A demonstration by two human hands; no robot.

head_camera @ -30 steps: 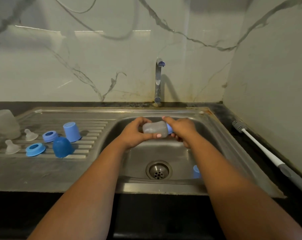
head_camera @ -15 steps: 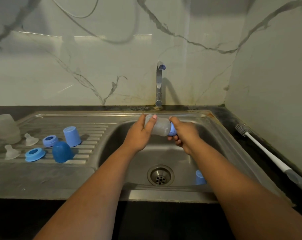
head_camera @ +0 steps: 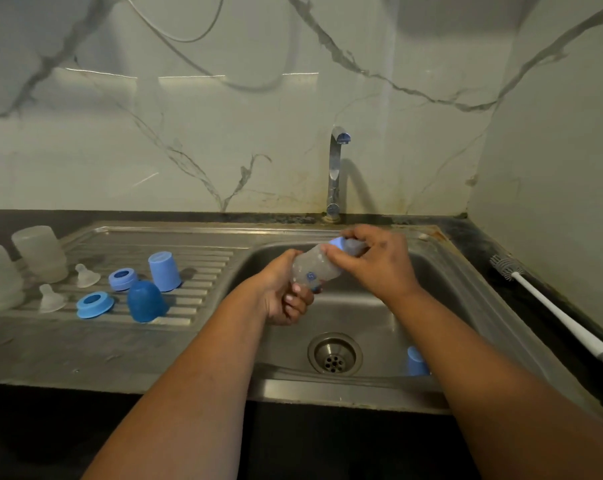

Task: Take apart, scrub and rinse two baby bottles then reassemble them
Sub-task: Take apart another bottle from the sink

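Observation:
Over the sink basin [head_camera: 372,306] I hold a clear baby bottle [head_camera: 314,270] tilted, its blue collar [head_camera: 338,243] at the upper right end. My left hand [head_camera: 282,296] grips the bottle's lower body. My right hand [head_camera: 376,261] grips the collar end with curled fingers. On the draining board [head_camera: 120,341] at the left lie two clear bottle bodies [head_camera: 40,252], upside down, two clear teats [head_camera: 85,275], two blue collars [head_camera: 94,304], a light blue cap [head_camera: 164,270] and a dark blue cap [head_camera: 144,301].
A blue cap [head_camera: 416,362] lies in the basin beside the drain [head_camera: 334,354]. The tap [head_camera: 336,171] stands behind the basin with no water running. A white bottle brush [head_camera: 549,306] lies on the dark counter at the right, close to the side wall.
The bottle has swung from lying level to a tilt, collar end up and right. My left hand dropped to the lower body while my right hand rose onto the collar.

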